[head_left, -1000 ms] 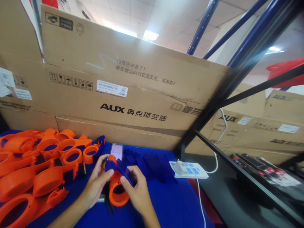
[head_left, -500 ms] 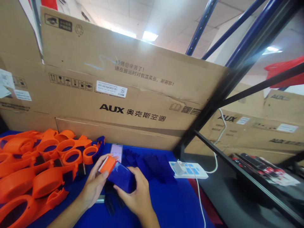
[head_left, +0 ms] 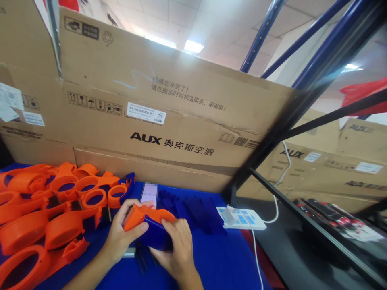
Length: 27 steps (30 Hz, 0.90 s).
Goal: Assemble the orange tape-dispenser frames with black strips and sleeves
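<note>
Both my hands hold one orange and blue plastic tape dispenser (head_left: 149,225) low over the blue table cover (head_left: 217,262). My left hand (head_left: 122,237) grips its orange end, thumb laid across the side. My right hand (head_left: 177,247) is wrapped round the blue body from the right. The part lies on its side, orange edge up. Behind it a phone (head_left: 149,194) with a lit screen lies flat on the cover.
A heap of orange dispenser frames (head_left: 51,205) fills the left of the table. Dark blue parts (head_left: 193,209) lie behind my hands. A white power strip (head_left: 242,217) with a cable sits at right. Large cardboard boxes (head_left: 169,121) stand behind; a dark shelf rack (head_left: 302,209) runs along the right.
The dispenser has been turned over in my hands: first its orange ring faced me, then the blue body, now it lies on its side. Both hands stayed closed on it.
</note>
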Tool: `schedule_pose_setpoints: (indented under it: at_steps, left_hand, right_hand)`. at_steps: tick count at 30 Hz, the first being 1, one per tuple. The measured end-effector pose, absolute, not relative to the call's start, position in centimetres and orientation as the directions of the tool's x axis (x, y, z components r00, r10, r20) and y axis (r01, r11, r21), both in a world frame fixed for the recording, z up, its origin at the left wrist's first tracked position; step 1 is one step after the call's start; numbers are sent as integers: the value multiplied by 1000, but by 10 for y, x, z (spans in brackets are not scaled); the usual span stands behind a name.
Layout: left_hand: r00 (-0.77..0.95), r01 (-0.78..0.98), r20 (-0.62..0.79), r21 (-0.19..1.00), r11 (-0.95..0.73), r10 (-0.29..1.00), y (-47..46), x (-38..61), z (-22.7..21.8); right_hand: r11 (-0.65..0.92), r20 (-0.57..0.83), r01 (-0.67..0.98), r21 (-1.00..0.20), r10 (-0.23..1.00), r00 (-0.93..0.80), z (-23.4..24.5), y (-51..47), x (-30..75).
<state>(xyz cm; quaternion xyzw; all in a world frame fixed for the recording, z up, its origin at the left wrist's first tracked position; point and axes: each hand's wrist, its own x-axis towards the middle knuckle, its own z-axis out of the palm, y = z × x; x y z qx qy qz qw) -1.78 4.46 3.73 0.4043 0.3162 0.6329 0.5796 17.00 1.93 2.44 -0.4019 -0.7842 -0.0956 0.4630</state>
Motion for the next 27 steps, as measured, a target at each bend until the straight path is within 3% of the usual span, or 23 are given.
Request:
schedule_pose_setpoints:
  at_steps: [14,18,21,24,27]
  left_hand:
    - [2,-465,134,877,-117,991,48,-21,32]
    - [124,-519,188,849,-98,974,52,-28,24]
    - [183,-540,257,833,-121,949,51,-30,24]
    - [236,-509,244,856,-95,941,46,-27,31]
    - [250,-508,217,859,-62,944,44,-21,38]
  right_hand:
    - [663,784,686,-299,581,-220,27,16,165]
    - [601,716,622,-502,692,-90,22,15,170]
    - [521,609,477,-708,792,39,19,16,176]
    - [432,448,220,-874,893,26,20,20,177]
    - [308,307,59,-949,951,-31,23,25,173]
